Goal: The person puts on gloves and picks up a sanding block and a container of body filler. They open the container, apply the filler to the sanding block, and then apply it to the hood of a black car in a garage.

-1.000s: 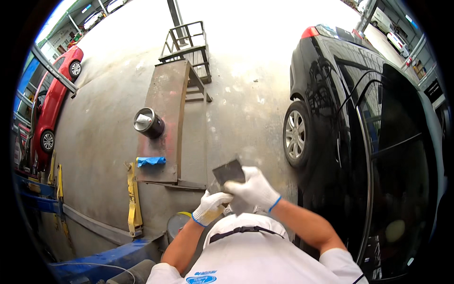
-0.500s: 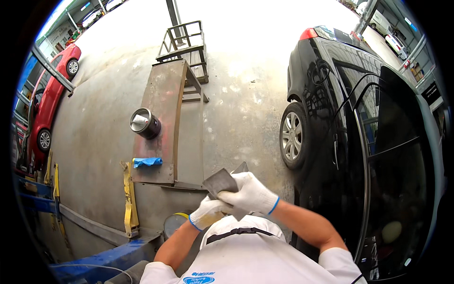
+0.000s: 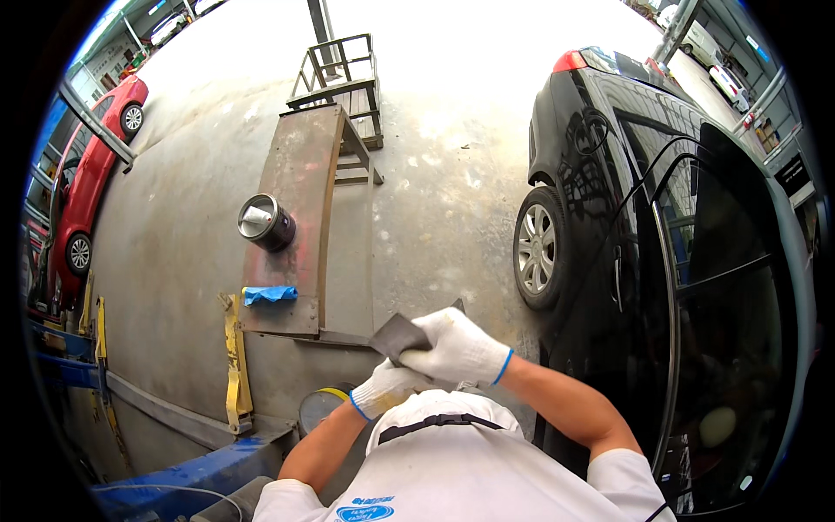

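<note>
In front of my waist, both white-gloved hands are close together. My right hand (image 3: 459, 348) is closed on a flat dark grey putty spreader (image 3: 398, 336), its thumb lying across the plate and its square end pointing left. A small dark corner shows above the right knuckles; whether it belongs to the same plate I cannot tell. Just below and to the left, my left hand (image 3: 388, 388) is curled shut, its fingers partly covered by the right hand. What it grips is hidden. The two gloves overlap or touch in view.
A metal bench (image 3: 291, 191) ahead carries a black can (image 3: 266, 223) and a crumpled blue cloth or sheet (image 3: 270, 295). At my right stands a black car (image 3: 609, 287). Yellow and blue lift arms (image 3: 237, 370) lie at left. A red car (image 3: 91, 174) is farther left.
Both hands have shifted slightly. The spreader has turned a little, and the grey tip that stuck out below my right hand is now out of sight.
</note>
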Demonstrator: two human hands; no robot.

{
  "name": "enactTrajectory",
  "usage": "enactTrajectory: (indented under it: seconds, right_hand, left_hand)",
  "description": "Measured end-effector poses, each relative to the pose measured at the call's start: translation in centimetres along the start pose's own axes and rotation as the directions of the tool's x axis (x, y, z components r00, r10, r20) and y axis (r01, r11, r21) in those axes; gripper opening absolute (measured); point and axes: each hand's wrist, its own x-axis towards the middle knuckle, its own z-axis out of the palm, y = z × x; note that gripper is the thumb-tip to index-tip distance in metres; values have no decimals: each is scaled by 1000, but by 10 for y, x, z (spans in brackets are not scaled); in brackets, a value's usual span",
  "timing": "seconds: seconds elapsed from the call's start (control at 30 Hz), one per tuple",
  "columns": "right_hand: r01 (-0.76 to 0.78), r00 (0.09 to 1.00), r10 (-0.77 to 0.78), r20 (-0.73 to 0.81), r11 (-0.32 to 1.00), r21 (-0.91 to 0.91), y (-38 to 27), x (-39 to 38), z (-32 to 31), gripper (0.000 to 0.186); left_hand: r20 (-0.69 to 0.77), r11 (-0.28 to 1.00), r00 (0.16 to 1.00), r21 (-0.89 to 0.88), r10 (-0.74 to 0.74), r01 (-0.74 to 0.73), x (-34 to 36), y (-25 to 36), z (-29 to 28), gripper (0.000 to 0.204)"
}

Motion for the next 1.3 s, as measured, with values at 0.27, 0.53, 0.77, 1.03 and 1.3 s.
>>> enactTrajectory:
  seconds: [0.27, 0.53, 0.77, 1.03, 1.3]
  right_hand:
    - [-91, 996, 89, 31, 995, 50, -6, 4, -5, 20]
    - [53, 987, -42, -154, 996, 67, -1, -2, 13, 20]
    - [86, 976, -74, -205, 995, 51, -3, -12, 17, 31]
    - [-61, 986, 108, -129, 945, 323, 6, -18, 12, 20]
    - [57, 951, 255, -172, 405, 913, 26, -34, 8, 23]
  left_hand:
    - [8, 978, 1000, -210, 7, -5, 14, -12, -18, 44]
    - [-48, 969, 969, -33, 242, -244, -4, 14, -8, 31]
    - [144, 861, 969, -497, 199, -102, 21, -11, -44, 44]
    - [376, 811, 827, 255, 418, -526, 13, 6, -53, 43]
    - [233, 791, 948, -610, 218, -32, 0, 35, 38, 79]
